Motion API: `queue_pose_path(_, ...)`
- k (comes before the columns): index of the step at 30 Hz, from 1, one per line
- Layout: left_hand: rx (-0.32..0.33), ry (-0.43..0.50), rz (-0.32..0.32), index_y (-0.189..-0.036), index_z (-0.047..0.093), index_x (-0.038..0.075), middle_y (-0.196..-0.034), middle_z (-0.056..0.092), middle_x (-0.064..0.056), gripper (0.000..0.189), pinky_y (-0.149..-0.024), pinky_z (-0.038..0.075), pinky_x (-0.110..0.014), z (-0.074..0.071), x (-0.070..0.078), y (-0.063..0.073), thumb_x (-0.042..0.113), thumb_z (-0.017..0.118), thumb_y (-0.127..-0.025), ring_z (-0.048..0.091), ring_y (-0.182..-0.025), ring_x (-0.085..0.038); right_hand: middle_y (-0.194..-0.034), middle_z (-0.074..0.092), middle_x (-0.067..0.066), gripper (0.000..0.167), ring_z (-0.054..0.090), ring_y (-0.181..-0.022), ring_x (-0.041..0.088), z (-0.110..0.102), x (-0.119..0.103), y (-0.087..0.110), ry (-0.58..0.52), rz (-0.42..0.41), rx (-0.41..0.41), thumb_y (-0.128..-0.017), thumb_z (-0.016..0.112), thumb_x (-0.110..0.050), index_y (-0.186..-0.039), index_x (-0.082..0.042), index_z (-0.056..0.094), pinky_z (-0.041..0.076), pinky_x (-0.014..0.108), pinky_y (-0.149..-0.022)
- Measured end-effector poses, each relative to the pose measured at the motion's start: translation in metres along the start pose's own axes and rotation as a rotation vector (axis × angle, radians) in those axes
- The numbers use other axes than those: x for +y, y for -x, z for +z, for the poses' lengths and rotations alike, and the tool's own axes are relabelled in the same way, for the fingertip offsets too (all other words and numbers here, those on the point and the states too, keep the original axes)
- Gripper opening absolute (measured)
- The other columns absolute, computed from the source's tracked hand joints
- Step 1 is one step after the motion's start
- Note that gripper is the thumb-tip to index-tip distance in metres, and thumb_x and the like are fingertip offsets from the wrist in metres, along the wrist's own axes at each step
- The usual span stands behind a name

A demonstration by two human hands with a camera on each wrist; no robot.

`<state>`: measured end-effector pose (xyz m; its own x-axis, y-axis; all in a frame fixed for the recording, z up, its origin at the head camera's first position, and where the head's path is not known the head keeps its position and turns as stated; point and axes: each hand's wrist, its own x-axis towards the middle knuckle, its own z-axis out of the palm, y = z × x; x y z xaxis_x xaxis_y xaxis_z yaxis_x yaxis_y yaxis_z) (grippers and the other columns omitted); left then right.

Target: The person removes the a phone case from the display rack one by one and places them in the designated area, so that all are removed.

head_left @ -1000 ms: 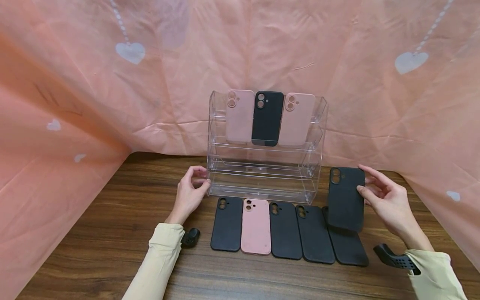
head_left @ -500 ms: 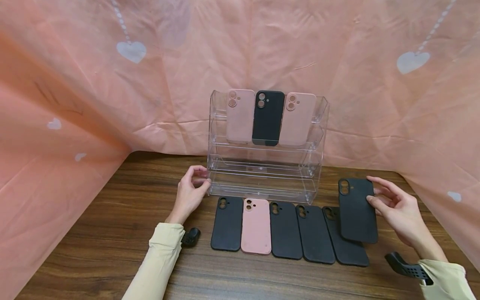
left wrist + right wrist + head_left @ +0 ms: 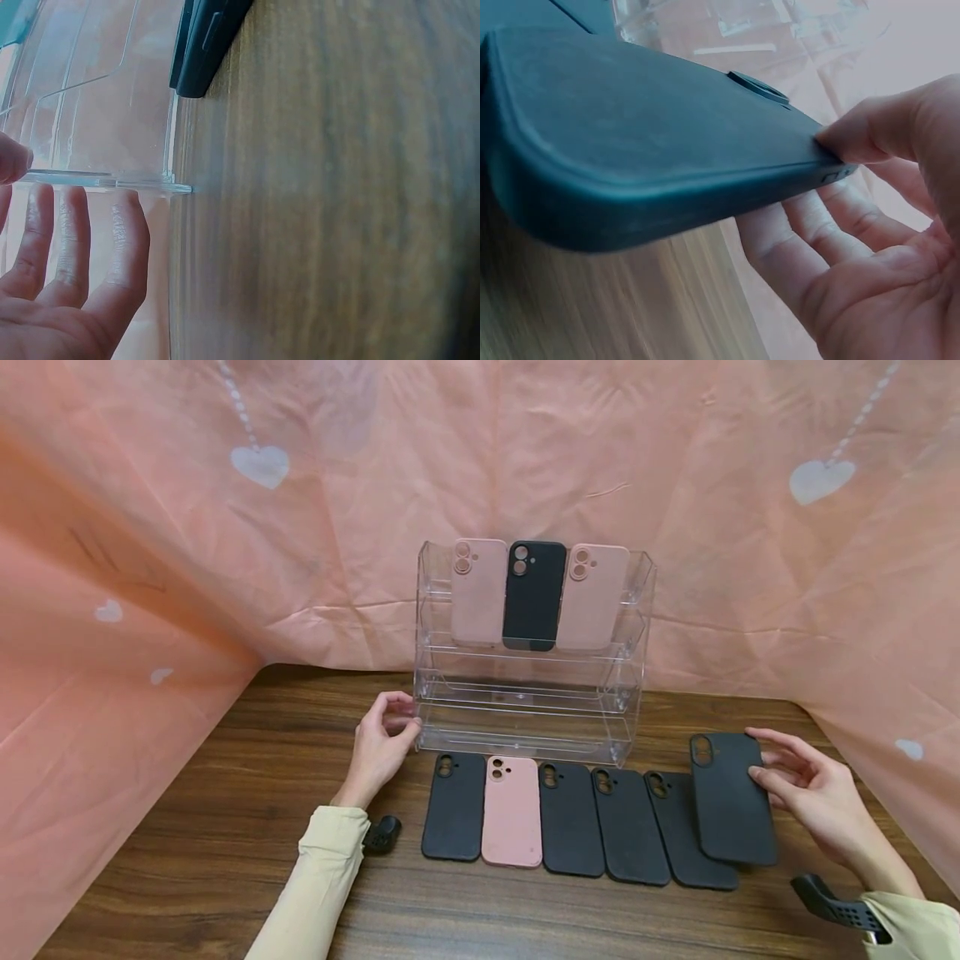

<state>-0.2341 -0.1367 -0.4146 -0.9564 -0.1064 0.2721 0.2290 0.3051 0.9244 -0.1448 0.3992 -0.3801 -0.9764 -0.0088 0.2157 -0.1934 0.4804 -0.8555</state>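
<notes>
My right hand (image 3: 821, 793) pinches a black phone case (image 3: 731, 797) by its right edge, thumb on the back and fingers beneath. The case (image 3: 645, 127) is tilted, its lower left part overlapping the last black case (image 3: 686, 843) of the row in the head view. With thumb and fingertips my left hand (image 3: 384, 747) grips the left side wall of a clear tiered display stand (image 3: 525, 714). In the left wrist view the thumb and fingers (image 3: 127, 247) lie on opposite sides of that clear wall (image 3: 105, 178).
On the stand's top tier lean a pink case (image 3: 480, 602), a black case (image 3: 534, 610) and another pink case (image 3: 594, 606). Before the stand, a row of several cases, one of them pink (image 3: 512, 818), lies on the wooden table (image 3: 247, 793). Pink curtain (image 3: 360, 460) hangs behind.
My right hand has carried the black phone case right and down, toward the row's right end, uncovering more of the last case. The left hand stays at the stand.
</notes>
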Motion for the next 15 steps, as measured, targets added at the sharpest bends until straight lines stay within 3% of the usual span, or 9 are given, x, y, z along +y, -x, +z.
queue_pose_path(15,-0.002,0.014,-0.007,-0.118,0.062,0.01,-0.118,0.068,-0.015,0.029,-0.065,0.054,-0.019,-0.001,0.003,0.001,0.005,0.07,-0.091,0.073,-0.102,-0.032,-0.102,0.061,-0.022,0.056,0.067,-0.08,-0.003,-0.02,0.013,0.01,0.118,0.091,-0.077,-0.099,0.065,-0.007,-0.151,-0.025,0.05,0.058,0.026,-0.06)
